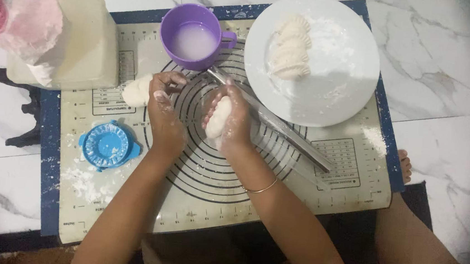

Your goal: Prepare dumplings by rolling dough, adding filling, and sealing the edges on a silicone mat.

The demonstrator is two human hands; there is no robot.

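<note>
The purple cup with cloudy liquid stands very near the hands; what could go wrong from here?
1. The purple cup stands close beyond the left hand and right hand; a knock might spill it onto the mat.
2. The metal rolling pin lies right beside the right hand, which holds a dough piece; it could roll if nudged.
3. The floury fingers may slip on the dough lump.
</note>
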